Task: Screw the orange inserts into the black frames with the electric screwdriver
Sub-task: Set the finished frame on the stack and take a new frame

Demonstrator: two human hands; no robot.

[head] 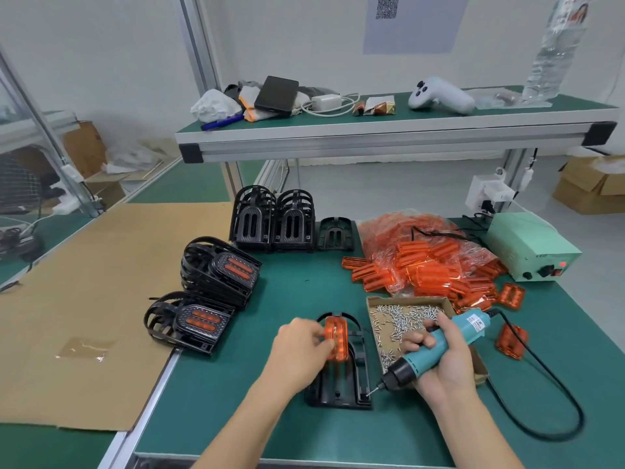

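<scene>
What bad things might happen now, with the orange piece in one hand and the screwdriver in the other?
1. The left hand holds the orange insert tilted above the black frame, not seated; it may go in crooked.
2. The right hand has the electric screwdriver tip at the frame's corner; nothing appears to pin the frame down, so it might slide.
3. The screwdriver's cord loops beside the box of screws and could snag it.

Bright even indoor light, soft faint shadows on the green surface (297, 292), wide-angle bending at edges, slight blur throughout, left hand (301, 346) motion-smeared
</scene>
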